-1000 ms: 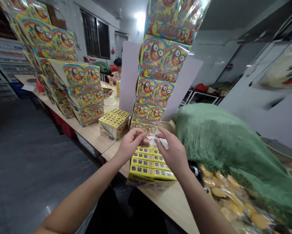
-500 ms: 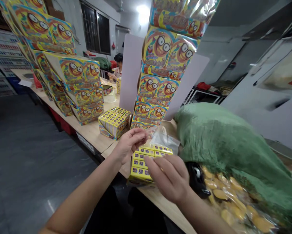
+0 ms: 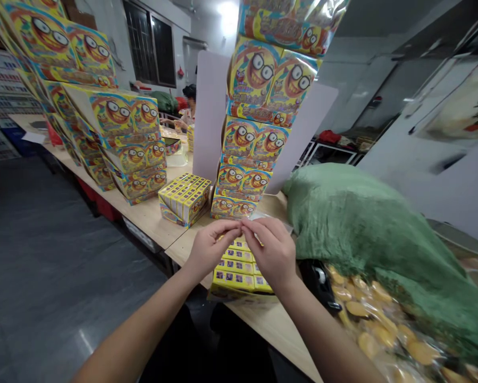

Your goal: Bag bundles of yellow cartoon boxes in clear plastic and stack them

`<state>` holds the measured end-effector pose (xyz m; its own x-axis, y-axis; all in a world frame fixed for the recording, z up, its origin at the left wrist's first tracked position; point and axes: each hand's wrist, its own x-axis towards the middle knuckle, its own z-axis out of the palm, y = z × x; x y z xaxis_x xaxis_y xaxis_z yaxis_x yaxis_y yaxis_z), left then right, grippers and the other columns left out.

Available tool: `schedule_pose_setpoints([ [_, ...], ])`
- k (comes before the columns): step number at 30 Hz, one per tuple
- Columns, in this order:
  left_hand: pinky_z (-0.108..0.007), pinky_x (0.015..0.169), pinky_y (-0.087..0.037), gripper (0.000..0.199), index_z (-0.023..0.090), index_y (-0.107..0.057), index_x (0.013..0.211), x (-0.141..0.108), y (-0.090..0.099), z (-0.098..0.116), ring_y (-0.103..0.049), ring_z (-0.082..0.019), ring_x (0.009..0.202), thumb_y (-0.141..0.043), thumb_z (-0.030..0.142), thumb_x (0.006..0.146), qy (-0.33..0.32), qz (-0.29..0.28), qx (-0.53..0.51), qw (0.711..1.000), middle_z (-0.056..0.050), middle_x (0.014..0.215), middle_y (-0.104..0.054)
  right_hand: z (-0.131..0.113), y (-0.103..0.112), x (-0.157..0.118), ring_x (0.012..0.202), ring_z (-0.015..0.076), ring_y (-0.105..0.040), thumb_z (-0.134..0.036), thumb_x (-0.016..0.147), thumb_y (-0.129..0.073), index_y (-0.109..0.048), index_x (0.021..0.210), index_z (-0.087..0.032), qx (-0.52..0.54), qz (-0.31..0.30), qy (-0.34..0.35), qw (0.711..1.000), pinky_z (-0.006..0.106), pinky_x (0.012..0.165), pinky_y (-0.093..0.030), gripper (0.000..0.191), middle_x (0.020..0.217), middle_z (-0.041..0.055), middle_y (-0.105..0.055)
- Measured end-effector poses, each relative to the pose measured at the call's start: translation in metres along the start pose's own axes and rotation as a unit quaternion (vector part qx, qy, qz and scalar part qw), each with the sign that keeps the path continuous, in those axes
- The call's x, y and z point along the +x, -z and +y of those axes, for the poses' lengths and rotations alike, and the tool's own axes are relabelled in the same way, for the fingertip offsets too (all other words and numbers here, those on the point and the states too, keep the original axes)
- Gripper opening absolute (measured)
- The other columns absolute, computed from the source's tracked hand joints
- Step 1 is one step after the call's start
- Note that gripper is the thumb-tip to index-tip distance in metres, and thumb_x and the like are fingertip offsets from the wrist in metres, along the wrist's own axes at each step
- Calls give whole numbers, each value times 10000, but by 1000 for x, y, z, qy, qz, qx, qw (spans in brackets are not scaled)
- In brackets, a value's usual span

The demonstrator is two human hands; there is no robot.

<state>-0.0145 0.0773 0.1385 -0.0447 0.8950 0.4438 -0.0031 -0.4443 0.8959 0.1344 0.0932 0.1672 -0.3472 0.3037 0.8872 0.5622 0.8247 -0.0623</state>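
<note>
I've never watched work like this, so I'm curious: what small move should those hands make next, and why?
Probably ease the clear plastic bag open: the left hand and right hand meet in a pinch at its edge, just above the yellow boxes.

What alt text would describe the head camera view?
The left hand and right hand meet above small yellow boxes on a wooden table, beside a green cloth sack. Tall stacks of cartoon-faced packages rise behind them.
</note>
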Motion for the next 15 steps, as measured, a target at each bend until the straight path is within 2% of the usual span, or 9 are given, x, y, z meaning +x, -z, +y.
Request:
schedule_pose_setpoints([
  [3, -291, 851, -508, 160, 174, -705, 925, 0, 0, 2, -653, -173, 898, -580, 240, 851, -87, 12, 143, 986, -58, 947, -718, 0, 3, -2, 788, 181, -578, -121, 854, -564, -632, 1039, -140, -72, -41, 53, 995, 321, 738, -495, 198, 830, 67, -662],
  [6, -278, 836, -515, 180, 169, -686, 967, -1, 0, 6, -654, -162, 900, -533, 193, 875, -133, 8, 217, 967, -63, 971, -714, 1, 6, -6, 850, 212, -577, -123, 849, -571, -599, 1115, -88, -149, -83, 92, 981, 340, 753, -485, 269, 899, 96, -668],
  [10, -266, 815, -524, 193, 189, -677, 990, -1, -1, 11, -660, -154, 896, -525, 161, 874, -125, -27, 241, 962, -45, 981, -714, 2, 6, -9, 872, 220, -574, -135, 867, -547, -575, 1151, -57, -192, -105, 110, 970, 338, 750, -476, 296, 936, 112, -668],
  [15, -256, 783, -510, 174, 196, -669, 958, 0, -3, 15, -650, -149, 869, -515, 164, 884, -120, -39, 268, 955, -36, 941, -704, 2, 4, -9, 790, 196, -575, -128, 863, -534, -628, 1035, -86, -180, -117, 94, 972, 318, 743, -470, 201, 835, 82, -663],
])
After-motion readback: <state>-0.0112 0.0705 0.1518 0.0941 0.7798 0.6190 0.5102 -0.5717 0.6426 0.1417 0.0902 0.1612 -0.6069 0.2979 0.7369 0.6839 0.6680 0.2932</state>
